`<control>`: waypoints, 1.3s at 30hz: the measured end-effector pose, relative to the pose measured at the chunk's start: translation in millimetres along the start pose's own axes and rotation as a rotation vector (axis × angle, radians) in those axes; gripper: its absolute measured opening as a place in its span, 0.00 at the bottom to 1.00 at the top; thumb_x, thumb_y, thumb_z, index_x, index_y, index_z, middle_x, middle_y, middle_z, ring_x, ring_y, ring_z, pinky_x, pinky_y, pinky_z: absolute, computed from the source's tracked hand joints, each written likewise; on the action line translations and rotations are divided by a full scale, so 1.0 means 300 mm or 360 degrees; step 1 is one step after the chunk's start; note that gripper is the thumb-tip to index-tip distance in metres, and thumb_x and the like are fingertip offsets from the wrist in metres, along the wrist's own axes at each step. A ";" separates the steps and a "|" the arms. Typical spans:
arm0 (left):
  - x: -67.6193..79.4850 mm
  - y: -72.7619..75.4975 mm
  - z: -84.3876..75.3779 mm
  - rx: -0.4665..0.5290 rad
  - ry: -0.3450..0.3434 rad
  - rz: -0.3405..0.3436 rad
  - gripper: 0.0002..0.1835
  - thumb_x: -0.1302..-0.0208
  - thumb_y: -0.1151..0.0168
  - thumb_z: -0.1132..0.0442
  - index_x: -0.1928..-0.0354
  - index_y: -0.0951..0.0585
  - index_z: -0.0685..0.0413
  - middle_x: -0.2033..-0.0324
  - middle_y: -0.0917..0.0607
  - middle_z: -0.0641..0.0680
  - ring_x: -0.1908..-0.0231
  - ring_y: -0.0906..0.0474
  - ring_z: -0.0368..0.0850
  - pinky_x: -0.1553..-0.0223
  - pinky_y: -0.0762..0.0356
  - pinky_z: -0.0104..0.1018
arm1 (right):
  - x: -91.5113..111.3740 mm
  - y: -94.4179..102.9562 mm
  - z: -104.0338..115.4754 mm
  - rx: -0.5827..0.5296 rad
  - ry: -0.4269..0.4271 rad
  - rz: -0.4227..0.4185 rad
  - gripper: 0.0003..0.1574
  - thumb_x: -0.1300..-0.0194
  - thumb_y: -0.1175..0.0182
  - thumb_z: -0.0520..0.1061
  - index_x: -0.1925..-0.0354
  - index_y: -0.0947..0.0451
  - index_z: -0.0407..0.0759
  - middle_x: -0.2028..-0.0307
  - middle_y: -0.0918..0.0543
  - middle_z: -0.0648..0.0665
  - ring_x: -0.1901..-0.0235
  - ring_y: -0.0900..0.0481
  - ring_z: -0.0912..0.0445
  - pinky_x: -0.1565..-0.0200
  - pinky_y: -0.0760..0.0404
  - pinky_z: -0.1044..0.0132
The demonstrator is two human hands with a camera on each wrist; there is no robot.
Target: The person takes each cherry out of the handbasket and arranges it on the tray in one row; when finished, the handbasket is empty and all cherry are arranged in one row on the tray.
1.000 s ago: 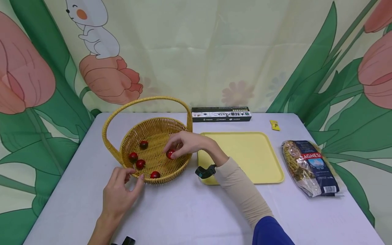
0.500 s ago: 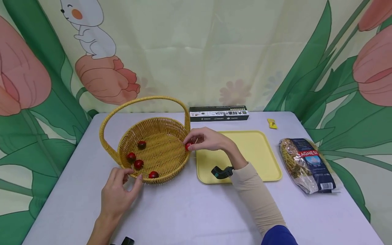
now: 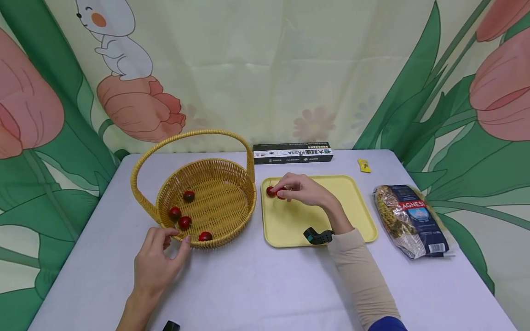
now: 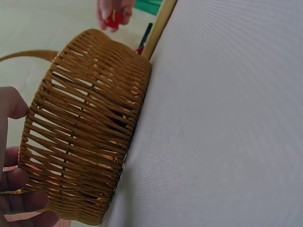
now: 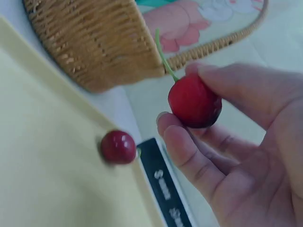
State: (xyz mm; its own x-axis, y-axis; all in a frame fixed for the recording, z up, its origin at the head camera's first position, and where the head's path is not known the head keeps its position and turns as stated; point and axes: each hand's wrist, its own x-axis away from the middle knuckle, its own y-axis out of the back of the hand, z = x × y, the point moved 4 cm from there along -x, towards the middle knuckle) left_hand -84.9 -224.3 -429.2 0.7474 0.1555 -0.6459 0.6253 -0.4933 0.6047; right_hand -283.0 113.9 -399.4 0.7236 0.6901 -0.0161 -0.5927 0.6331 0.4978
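My right hand (image 3: 305, 190) pinches a red cherry (image 5: 194, 101) between thumb and fingertips, over the left part of the yellow tray (image 3: 323, 220). Its green stem points up in the right wrist view. A second, darker cherry (image 5: 118, 147) lies on the tray close to the held one. On the left, my left hand (image 3: 156, 259) grips the near rim of a round wicker basket (image 4: 85, 123), thumb on one side and fingers on the other. Several cherries (image 3: 185, 223) lie in the basket, mostly towards its left and near side.
The basket's tall handle (image 3: 194, 133) arches over it. A black pasta box (image 3: 293, 153) stands at the back, behind the tray. To the right are a small yellow packet (image 3: 364, 166) and a bag of pasta (image 3: 411, 220). A printed curtain (image 3: 232, 69) hangs behind the table.
My right hand has carried its cherry from inside the basket rightwards across the rim to over the tray. The cherry on the tray has come into view. My left hand stays at the rim.
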 end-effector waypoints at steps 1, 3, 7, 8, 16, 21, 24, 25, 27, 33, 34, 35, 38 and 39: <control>0.000 0.000 0.000 0.0000 -0.0002 -0.0001 0.16 0.52 0.27 0.58 0.64 0.18 0.60 0.68 0.21 0.56 0.70 0.24 0.45 0.68 0.30 0.18 | 0.004 0.005 -0.012 0.0005 -0.0013 -0.0024 0.16 0.31 0.38 0.42 0.48 0.16 0.36 0.55 0.19 0.41 0.63 0.19 0.44 0.59 0.18 0.51; -0.001 0.001 -0.001 0.0002 -0.0007 -0.0006 0.16 0.52 0.27 0.59 0.64 0.18 0.60 0.68 0.22 0.56 0.70 0.24 0.45 0.68 0.30 0.18 | 0.011 0.013 -0.035 -0.0018 -0.0049 -0.0068 0.17 0.32 0.37 0.41 0.47 0.17 0.36 0.52 0.19 0.40 0.64 0.17 0.46 0.58 0.18 0.56; -0.002 0.000 -0.002 0.0010 -0.0020 -0.0020 0.16 0.53 0.27 0.59 0.64 0.18 0.60 0.68 0.21 0.55 0.71 0.25 0.46 0.68 0.29 0.19 | 0.020 0.022 -0.078 -0.0028 -0.0116 -0.0135 0.23 0.36 0.35 0.38 0.43 0.20 0.36 0.47 0.20 0.37 0.60 0.15 0.52 0.58 0.21 0.68; -0.003 0.000 -0.002 0.0010 -0.0024 -0.0023 0.16 0.53 0.27 0.59 0.64 0.18 0.60 0.69 0.21 0.55 0.71 0.25 0.46 0.68 0.29 0.19 | 0.021 0.023 -0.085 -0.0029 -0.0130 -0.0147 0.24 0.37 0.34 0.37 0.42 0.21 0.36 0.47 0.20 0.37 0.60 0.15 0.53 0.57 0.21 0.69; -0.003 -0.001 -0.002 0.0021 -0.0015 -0.0028 0.16 0.53 0.27 0.59 0.64 0.18 0.60 0.69 0.21 0.54 0.71 0.25 0.46 0.67 0.29 0.19 | 0.006 0.022 -0.146 -0.0029 -0.0312 -0.0360 0.27 0.40 0.32 0.39 0.42 0.24 0.35 0.54 0.16 0.37 0.65 0.18 0.60 0.66 0.23 0.70; -0.003 -0.001 -0.001 0.0021 -0.0020 -0.0025 0.16 0.53 0.27 0.59 0.64 0.18 0.60 0.69 0.21 0.54 0.71 0.24 0.47 0.67 0.28 0.18 | -0.012 0.013 -0.167 0.0225 -0.0349 -0.0506 0.25 0.40 0.30 0.41 0.44 0.22 0.39 0.56 0.16 0.38 0.64 0.17 0.54 0.65 0.20 0.67; -0.003 -0.001 -0.001 0.0014 -0.0018 -0.0015 0.16 0.53 0.27 0.59 0.64 0.18 0.61 0.69 0.21 0.55 0.71 0.23 0.47 0.67 0.28 0.18 | -0.017 0.003 -0.170 0.0343 -0.0341 -0.0552 0.24 0.40 0.30 0.42 0.44 0.20 0.40 0.53 0.18 0.38 0.60 0.17 0.49 0.60 0.18 0.63; -0.003 -0.001 0.000 0.0010 -0.0016 -0.0011 0.16 0.53 0.27 0.59 0.64 0.18 0.61 0.68 0.21 0.56 0.71 0.23 0.47 0.67 0.28 0.17 | -0.019 -0.001 -0.170 0.0365 -0.0344 -0.0562 0.24 0.40 0.30 0.42 0.45 0.19 0.40 0.52 0.18 0.38 0.59 0.17 0.48 0.59 0.17 0.62; -0.002 -0.001 0.000 0.0004 -0.0013 -0.0005 0.16 0.53 0.27 0.59 0.64 0.18 0.61 0.68 0.21 0.56 0.71 0.23 0.47 0.67 0.29 0.17 | -0.020 -0.008 -0.169 0.0381 -0.0368 -0.0576 0.23 0.39 0.30 0.43 0.46 0.19 0.39 0.52 0.18 0.38 0.57 0.16 0.47 0.57 0.17 0.60; -0.001 0.000 0.000 0.0002 -0.0019 -0.0008 0.16 0.53 0.27 0.59 0.64 0.18 0.61 0.69 0.22 0.57 0.71 0.24 0.46 0.68 0.29 0.18 | -0.025 -0.026 -0.174 0.0353 -0.0422 -0.0605 0.24 0.40 0.28 0.48 0.49 0.20 0.39 0.55 0.16 0.40 0.59 0.15 0.49 0.58 0.18 0.61; -0.001 0.000 0.000 0.0001 -0.0020 -0.0009 0.16 0.53 0.27 0.59 0.64 0.18 0.61 0.69 0.22 0.57 0.71 0.24 0.46 0.68 0.29 0.18 | -0.026 -0.029 -0.173 0.0353 -0.0420 -0.0608 0.24 0.40 0.28 0.48 0.49 0.20 0.39 0.56 0.15 0.40 0.59 0.15 0.49 0.58 0.18 0.61; -0.001 0.000 0.000 0.0002 -0.0021 -0.0012 0.16 0.53 0.27 0.59 0.64 0.18 0.61 0.69 0.22 0.57 0.71 0.24 0.46 0.68 0.29 0.18 | -0.027 -0.033 -0.174 0.0361 -0.0417 -0.0605 0.23 0.40 0.28 0.48 0.50 0.20 0.39 0.56 0.15 0.40 0.59 0.15 0.49 0.58 0.18 0.61; -0.001 0.000 -0.002 0.0001 -0.0030 -0.0020 0.16 0.53 0.27 0.59 0.64 0.18 0.61 0.69 0.22 0.57 0.71 0.25 0.46 0.69 0.29 0.19 | -0.030 -0.039 -0.174 0.0393 -0.0398 -0.0607 0.23 0.40 0.28 0.49 0.50 0.19 0.39 0.56 0.16 0.40 0.59 0.16 0.49 0.57 0.19 0.60; -0.001 0.000 -0.003 0.0000 -0.0034 -0.0023 0.16 0.53 0.27 0.59 0.64 0.18 0.61 0.69 0.22 0.57 0.71 0.25 0.45 0.69 0.29 0.19 | -0.032 -0.041 -0.175 0.0405 -0.0393 -0.0607 0.23 0.39 0.29 0.49 0.49 0.19 0.39 0.56 0.16 0.40 0.59 0.17 0.49 0.56 0.19 0.60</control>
State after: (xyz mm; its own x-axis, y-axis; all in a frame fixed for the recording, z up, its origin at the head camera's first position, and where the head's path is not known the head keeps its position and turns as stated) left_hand -84.9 -223.7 -428.5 0.7333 0.1445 -0.6643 0.6361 -0.4909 0.5953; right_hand -301.1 117.9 -450.9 0.9514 0.3041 -0.0478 -0.1880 0.6968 0.6922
